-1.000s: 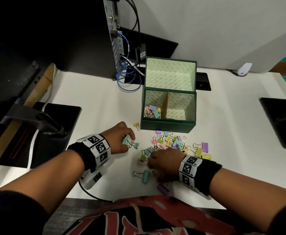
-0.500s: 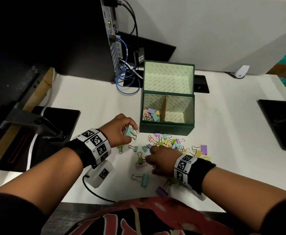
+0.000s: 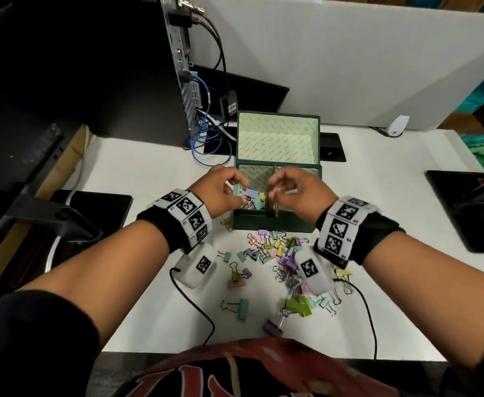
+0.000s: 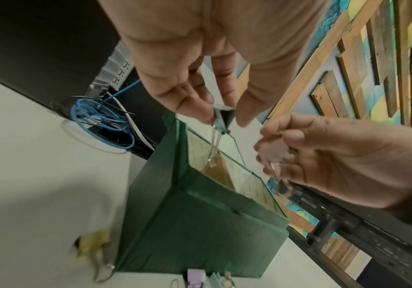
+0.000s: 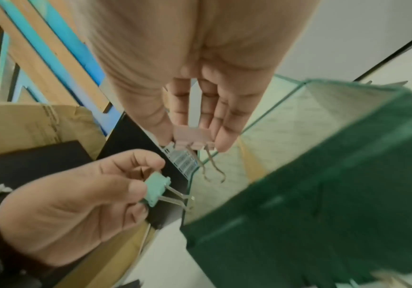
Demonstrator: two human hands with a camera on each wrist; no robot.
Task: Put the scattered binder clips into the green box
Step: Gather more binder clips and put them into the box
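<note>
Over the green box (image 3: pixel 275 224), left hand (image 3: pixel 217 190) pinches a mint clip (image 5: pixel 156 190), right hand (image 3: pixel 298 190) a blurred pink clip (image 5: pixel 192 138).

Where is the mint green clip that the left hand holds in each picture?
Head: mint green clip, mid-frame, under the left hand, over the green box.
Left wrist: upper middle, seen edge-on, pinched.
Right wrist: lower left, in the left hand.
Shared landmark: the green box's brown divider.
</note>
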